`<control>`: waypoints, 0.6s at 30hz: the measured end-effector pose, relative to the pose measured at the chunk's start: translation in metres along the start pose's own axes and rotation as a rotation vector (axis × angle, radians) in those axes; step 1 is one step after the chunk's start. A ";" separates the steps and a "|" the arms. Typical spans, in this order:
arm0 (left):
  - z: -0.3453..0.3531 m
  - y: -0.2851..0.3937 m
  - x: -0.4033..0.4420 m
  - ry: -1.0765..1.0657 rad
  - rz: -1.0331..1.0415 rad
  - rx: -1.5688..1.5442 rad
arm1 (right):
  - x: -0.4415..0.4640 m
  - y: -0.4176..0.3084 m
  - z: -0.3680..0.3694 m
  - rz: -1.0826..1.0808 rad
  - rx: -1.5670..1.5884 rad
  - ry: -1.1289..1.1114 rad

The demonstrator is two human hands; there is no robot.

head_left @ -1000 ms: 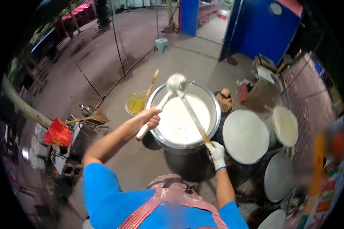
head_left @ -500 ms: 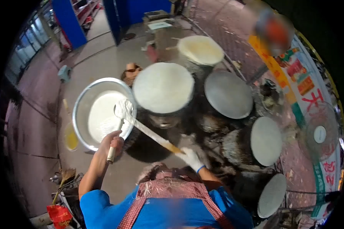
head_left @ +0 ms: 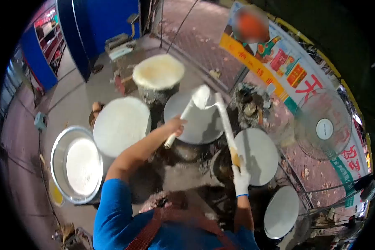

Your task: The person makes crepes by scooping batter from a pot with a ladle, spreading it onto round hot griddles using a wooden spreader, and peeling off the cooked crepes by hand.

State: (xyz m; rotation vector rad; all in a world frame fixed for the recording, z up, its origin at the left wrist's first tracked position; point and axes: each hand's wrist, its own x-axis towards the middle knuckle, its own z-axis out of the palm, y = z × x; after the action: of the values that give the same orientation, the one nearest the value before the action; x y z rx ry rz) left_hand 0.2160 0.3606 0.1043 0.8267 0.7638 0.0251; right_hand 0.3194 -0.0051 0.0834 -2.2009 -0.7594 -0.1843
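My left hand (head_left: pixel 176 126), bare, is closed around the handle of a ladle (head_left: pixel 187 111), whose bowl carries white batter. The ladle is over a round grey griddle (head_left: pixel 183 128). In a white glove, my right hand (head_left: pixel 241 180) grips the yellowish end of a long batter-coated wooden spreader (head_left: pixel 226 129). Its far tip is beside the ladle, and a thin strand of batter stretches between the two. White batter fills part of a large metal basin (head_left: pixel 56 166) at left. Whether either tool touches the griddle, I cannot tell.
Round white sheets cover the griddles at left (head_left: pixel 121 125) and back (head_left: pixel 158 71). Two more griddles (head_left: pixel 258 156) (head_left: pixel 281 212) stand at right. A fan (head_left: pixel 324 128) is in front of a printed banner (head_left: pixel 279 71). Yellow liquid is in a container (head_left: pixel 55 194) by the basin.
Both hands have moved from the basin toward the grey griddle, carrying the ladle and spreader. The ladle has left the basin with batter. My view has turned to the right.
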 end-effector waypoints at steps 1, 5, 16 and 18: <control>0.006 0.000 0.041 0.086 0.043 0.125 | 0.016 -0.005 0.014 -0.036 0.002 -0.021; -0.005 -0.013 0.169 0.148 0.237 0.547 | 0.056 0.011 0.101 0.150 -0.456 -0.328; -0.009 0.032 0.146 0.500 0.684 1.211 | 0.085 0.031 0.175 0.191 -0.129 -0.133; -0.013 0.065 0.114 0.443 0.811 0.972 | 0.088 0.038 0.169 0.264 -0.109 -0.119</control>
State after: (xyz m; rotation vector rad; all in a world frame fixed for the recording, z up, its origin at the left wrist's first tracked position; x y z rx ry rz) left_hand 0.3092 0.4483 0.0734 2.0711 0.7946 0.6164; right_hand 0.3942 0.1382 -0.0238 -2.4068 -0.5251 0.0387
